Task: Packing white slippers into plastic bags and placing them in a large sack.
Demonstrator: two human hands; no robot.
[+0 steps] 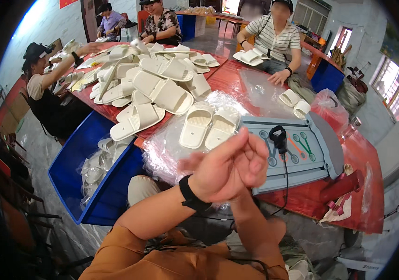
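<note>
My left hand [234,163], with a black band at its wrist, is raised in front of the table's near edge. Its fingers curl loosely, the thumb stands apart, and nothing shows in it. My forearms cross. My right hand [191,162] lies mostly behind the left one; only smeared fingertips show, so its grip is unclear. Just beyond both hands, a pair of cream slippers [196,125] sits side by side on clear plastic bags [164,147]. To their left rises a heap of cream slippers [162,93].
A grey plastic board [250,125] with a black strap and cable [279,139] lies right on the red table [367,200]. A blue bin [76,205] holding clear-wrapped items stands left. Across the table, a person in a striped shirt [278,35] holds slippers; others sit farther left.
</note>
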